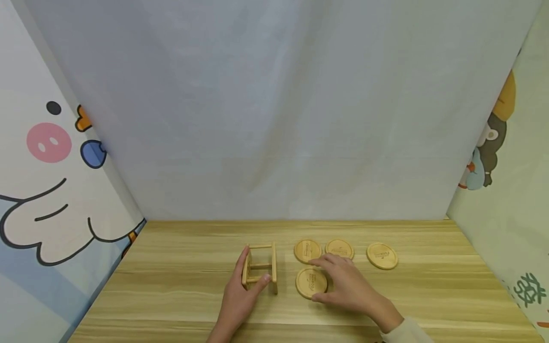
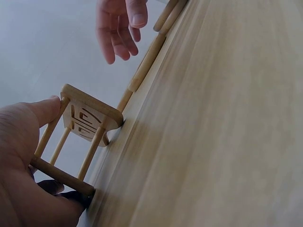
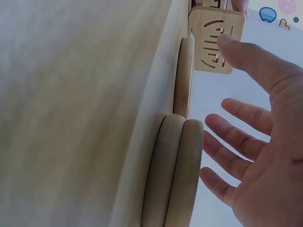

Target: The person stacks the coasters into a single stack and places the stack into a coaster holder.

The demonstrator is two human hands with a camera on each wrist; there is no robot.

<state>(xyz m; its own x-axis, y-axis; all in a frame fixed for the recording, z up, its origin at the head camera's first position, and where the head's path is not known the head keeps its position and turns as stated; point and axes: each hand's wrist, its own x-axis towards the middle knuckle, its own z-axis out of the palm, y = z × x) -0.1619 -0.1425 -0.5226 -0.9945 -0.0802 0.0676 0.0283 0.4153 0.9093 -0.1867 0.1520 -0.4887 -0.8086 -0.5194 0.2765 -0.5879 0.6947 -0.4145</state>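
Note:
My left hand grips a small wooden coaster holder, with the thumb on its right side panel and fingers along the left. The left wrist view shows the holder's slotted panel and thin rods, its lower edge right at the tabletop. Several round wooden coasters with engraved marks lie to the right of the holder. My right hand hovers with fingers spread and nothing in its grasp, thumb and fingertips close over the nearest coaster. It partly covers a coaster behind it.
Another coaster lies at the back, near the holder, and one more sits apart at the right. The wood-grain table meets a pale cloth backdrop. Cartoon-printed panels stand at both sides.

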